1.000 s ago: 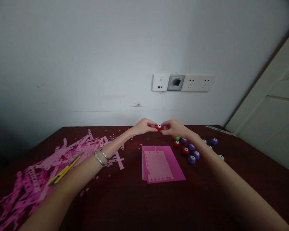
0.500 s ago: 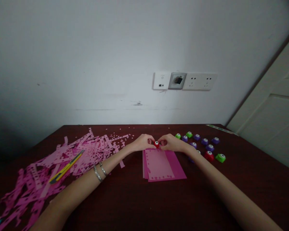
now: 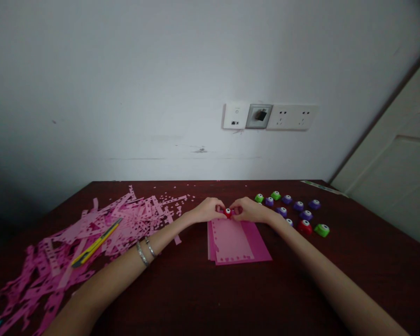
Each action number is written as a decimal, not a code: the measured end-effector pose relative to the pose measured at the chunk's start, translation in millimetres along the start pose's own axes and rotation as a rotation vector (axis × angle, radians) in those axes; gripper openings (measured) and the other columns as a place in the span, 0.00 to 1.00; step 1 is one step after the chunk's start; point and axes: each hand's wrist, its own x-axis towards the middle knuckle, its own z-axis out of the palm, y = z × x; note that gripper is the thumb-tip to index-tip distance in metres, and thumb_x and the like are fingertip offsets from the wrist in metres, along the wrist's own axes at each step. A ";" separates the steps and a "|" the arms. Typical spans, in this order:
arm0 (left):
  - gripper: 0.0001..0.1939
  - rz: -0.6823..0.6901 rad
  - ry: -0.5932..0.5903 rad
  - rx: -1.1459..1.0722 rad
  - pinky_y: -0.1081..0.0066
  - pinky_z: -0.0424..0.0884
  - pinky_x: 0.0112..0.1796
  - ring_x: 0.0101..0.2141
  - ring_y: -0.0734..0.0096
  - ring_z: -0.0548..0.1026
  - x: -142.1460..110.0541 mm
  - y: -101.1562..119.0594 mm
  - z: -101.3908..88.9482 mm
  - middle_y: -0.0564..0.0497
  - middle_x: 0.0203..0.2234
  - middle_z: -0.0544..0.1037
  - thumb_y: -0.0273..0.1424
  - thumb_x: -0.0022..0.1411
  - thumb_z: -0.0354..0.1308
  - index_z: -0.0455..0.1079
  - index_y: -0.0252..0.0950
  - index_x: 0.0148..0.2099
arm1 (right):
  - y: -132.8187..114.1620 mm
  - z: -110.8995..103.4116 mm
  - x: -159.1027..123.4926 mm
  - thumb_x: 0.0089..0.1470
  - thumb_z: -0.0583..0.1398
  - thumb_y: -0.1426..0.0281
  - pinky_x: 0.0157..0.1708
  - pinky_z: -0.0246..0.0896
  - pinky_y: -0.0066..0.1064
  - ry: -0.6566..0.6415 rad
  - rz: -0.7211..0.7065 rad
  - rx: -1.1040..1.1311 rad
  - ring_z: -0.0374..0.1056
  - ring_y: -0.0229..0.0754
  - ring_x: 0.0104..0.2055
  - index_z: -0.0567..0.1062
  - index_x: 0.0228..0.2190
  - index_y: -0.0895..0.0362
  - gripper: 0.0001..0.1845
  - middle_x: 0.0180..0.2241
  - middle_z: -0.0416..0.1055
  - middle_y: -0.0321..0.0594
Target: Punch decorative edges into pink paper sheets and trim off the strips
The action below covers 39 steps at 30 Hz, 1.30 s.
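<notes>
A small red paper punch [image 3: 227, 213] with a white top sits at the far edge of a light pink sheet [image 3: 231, 238]. My left hand [image 3: 208, 209] closes its fingers on the punch's left side. From the right, my right hand [image 3: 247, 209] pinches the same punch, thumb and fingers bent. Small punched holes run along the light sheet's left and near edges. Under it lies a darker magenta sheet [image 3: 260, 247], with more sheets showing at the left. The fingertips partly hide the punch and the paper's far edge.
Pink paper strips and scraps [image 3: 126, 224] are heaped at the left, with a yellow utility knife [image 3: 96, 243] on them. Several green, purple and red punches stand at the right, among them a red punch [image 3: 304, 227]. Wall sockets [image 3: 292, 117] are above the table.
Both hands and the red punch have shifted very slightly toward me at the paper's far edge. The paper and the heap of scraps have stayed in place.
</notes>
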 end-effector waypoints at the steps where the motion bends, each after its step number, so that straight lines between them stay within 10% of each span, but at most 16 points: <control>1: 0.14 0.000 -0.007 0.007 0.76 0.59 0.25 0.24 0.76 0.66 -0.1 0.9 -0.2 0.53 0.24 0.72 0.37 0.49 0.61 0.74 0.33 0.36 | 0.0 0.2 0.1 0.44 0.58 0.68 0.23 0.51 0.24 0.005 0.001 -0.003 0.61 0.33 0.23 0.77 0.30 0.60 0.11 0.22 0.70 0.35; 39: 0.03 -0.179 -0.313 0.115 0.76 0.57 0.22 0.18 0.78 0.64 -12.8 8.3 -26.9 0.55 0.14 0.70 0.26 0.43 0.60 0.72 0.35 0.20 | -5.0 -7.4 -10.5 0.40 0.55 0.74 0.15 0.53 0.23 -0.224 0.227 0.235 0.59 0.32 0.17 0.71 0.22 0.60 0.04 0.17 0.64 0.34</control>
